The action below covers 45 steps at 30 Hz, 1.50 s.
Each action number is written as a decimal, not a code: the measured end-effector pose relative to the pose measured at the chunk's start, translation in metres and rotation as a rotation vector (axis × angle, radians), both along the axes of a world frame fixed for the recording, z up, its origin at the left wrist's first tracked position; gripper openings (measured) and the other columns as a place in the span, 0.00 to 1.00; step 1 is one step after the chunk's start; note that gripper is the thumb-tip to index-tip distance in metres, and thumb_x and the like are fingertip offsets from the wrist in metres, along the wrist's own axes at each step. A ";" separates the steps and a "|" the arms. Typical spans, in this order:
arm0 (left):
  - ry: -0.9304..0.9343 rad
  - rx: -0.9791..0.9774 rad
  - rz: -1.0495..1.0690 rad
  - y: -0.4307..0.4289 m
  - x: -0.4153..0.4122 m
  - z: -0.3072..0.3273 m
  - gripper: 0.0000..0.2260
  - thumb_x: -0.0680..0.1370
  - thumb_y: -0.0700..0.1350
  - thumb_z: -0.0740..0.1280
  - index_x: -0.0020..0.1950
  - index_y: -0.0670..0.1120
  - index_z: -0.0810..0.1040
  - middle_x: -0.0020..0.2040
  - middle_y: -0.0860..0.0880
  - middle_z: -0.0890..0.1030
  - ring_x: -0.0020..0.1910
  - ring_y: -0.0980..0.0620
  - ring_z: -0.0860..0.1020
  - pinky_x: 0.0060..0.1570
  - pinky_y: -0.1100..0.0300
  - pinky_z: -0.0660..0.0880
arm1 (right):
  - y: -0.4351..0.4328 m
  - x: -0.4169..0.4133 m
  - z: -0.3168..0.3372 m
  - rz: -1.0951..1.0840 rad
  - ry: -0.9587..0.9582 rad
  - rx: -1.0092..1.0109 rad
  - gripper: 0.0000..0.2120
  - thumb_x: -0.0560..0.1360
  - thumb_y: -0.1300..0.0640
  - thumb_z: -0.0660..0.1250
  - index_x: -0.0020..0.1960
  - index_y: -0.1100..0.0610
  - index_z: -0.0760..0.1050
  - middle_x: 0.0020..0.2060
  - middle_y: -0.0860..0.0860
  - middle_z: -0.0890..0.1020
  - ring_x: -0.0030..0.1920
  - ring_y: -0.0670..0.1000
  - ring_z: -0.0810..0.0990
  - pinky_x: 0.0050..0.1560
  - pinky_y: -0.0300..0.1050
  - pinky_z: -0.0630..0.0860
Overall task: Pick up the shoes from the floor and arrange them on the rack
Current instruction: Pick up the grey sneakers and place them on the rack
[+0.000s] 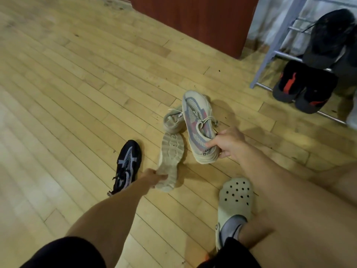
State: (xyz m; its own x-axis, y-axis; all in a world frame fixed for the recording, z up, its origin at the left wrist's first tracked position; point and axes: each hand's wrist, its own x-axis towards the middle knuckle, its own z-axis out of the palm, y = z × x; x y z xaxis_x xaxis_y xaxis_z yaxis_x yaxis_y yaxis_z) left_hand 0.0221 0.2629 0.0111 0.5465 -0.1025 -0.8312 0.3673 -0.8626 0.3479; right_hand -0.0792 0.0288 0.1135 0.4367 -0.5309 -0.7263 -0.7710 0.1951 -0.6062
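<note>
step: pick-up, both hands loaded | right hand (229, 144) grasps heel of beige mesh sneaker with pink-blue panels (197, 117) | left hand (152, 177) grips sole-up beige sneaker (170, 155) | both low, well apart from grey metal rack (266, 60) | next: lift, turn upright, carry to the rack

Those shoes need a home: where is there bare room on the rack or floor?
Wood floor lies bare left of the dark shoe, up to the red-brown cabinet. The rack's upper rails look free left of the black shoe. Crowded: beige shoes mid-floor, black-and-red pair on the lower rails.
</note>
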 end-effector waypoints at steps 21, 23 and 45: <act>-0.264 0.032 -0.561 0.038 -0.041 0.010 0.27 0.77 0.53 0.66 0.74 0.49 0.65 0.73 0.40 0.62 0.69 0.42 0.66 0.66 0.48 0.66 | 0.020 -0.059 0.022 0.134 0.052 -0.101 0.20 0.63 0.66 0.79 0.53 0.60 0.80 0.46 0.56 0.84 0.48 0.55 0.84 0.52 0.52 0.81; -0.158 0.068 -0.551 0.040 -0.045 0.004 0.33 0.76 0.53 0.67 0.77 0.46 0.58 0.75 0.40 0.59 0.71 0.40 0.65 0.66 0.48 0.67 | 0.018 -0.063 0.021 0.146 0.057 -0.112 0.18 0.63 0.67 0.79 0.51 0.58 0.79 0.44 0.55 0.83 0.46 0.55 0.83 0.50 0.50 0.81; 0.221 -0.162 0.103 0.014 -0.045 0.049 0.12 0.75 0.40 0.70 0.57 0.40 0.74 0.59 0.43 0.75 0.55 0.45 0.73 0.57 0.48 0.74 | 0.032 -0.035 0.040 0.111 0.014 -0.146 0.21 0.64 0.70 0.77 0.56 0.61 0.81 0.50 0.56 0.85 0.46 0.54 0.83 0.36 0.45 0.78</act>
State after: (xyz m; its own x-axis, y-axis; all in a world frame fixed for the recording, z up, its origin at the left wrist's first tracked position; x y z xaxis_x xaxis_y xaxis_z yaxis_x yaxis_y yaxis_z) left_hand -0.0226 0.2773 0.0600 0.3686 -0.1975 -0.9084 0.5321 -0.7565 0.3803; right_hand -0.1139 0.0607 0.1536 0.4886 -0.5801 -0.6517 -0.7918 0.0190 -0.6105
